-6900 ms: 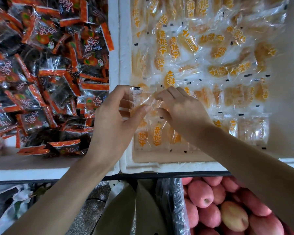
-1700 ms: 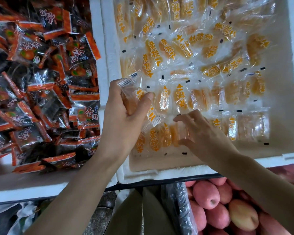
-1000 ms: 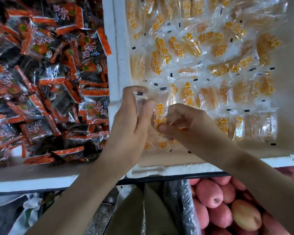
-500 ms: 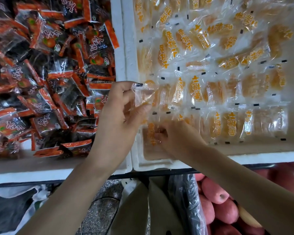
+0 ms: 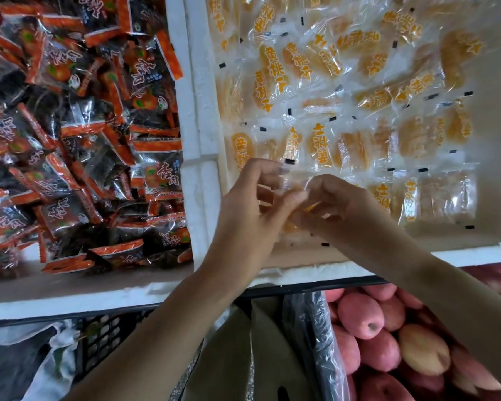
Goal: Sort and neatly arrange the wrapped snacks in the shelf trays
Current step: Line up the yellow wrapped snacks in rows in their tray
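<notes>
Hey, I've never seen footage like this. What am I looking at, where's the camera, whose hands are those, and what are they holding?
There is no machine: a person wears one wide-angle camera on the head, looking forward and down, so you see their own arms. The left hand pinches a clear-wrapped packet; the right hand meets it with curled fingers, though blur hides its exact grip. Beneath them a white foam tray holds yellow snack packets, the near ones in rows. The left tray holds a loose heap of orange-and-black packets. Below the shelf lie pink apples.
</notes>
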{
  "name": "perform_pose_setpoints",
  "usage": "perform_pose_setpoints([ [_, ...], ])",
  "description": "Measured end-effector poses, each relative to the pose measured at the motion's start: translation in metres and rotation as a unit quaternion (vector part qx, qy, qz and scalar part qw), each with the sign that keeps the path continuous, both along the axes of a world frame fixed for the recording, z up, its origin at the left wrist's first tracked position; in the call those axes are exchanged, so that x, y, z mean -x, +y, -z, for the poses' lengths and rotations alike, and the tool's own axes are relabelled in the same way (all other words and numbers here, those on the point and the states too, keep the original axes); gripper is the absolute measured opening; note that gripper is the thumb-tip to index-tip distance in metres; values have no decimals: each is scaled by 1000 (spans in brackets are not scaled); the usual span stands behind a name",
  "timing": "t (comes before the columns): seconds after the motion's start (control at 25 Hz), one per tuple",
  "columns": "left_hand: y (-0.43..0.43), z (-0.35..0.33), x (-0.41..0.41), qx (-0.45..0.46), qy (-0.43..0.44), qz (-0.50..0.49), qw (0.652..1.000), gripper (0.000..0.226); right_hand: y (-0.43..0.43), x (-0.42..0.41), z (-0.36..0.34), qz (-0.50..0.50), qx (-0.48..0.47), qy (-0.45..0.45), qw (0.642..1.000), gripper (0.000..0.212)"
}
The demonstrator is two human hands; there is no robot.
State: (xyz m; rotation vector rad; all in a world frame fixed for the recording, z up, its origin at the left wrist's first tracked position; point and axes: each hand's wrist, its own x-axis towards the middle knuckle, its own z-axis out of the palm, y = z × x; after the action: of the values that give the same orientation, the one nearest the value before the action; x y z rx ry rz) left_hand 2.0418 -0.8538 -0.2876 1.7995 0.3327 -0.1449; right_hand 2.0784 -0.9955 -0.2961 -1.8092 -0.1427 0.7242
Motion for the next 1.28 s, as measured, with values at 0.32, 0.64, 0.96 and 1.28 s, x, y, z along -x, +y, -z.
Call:
perform_pose_setpoints([
  [0.32,-2,30,1,-333,66,184,923,60,-4,-10,37,-95,240,-66,964,23],
  [0.64,-8,31,-1,-413,85,191,886,61,7,-14,25,-234,331,-154,901,32],
  [0.96,9,25,-52,-463,-84,171,865,47,-6,-46,11,-195,287,-206,915,26],
  [1.28,14,30,-121,-501,34,80,861,84,18,-160,28,-39,349,-337,874,54],
])
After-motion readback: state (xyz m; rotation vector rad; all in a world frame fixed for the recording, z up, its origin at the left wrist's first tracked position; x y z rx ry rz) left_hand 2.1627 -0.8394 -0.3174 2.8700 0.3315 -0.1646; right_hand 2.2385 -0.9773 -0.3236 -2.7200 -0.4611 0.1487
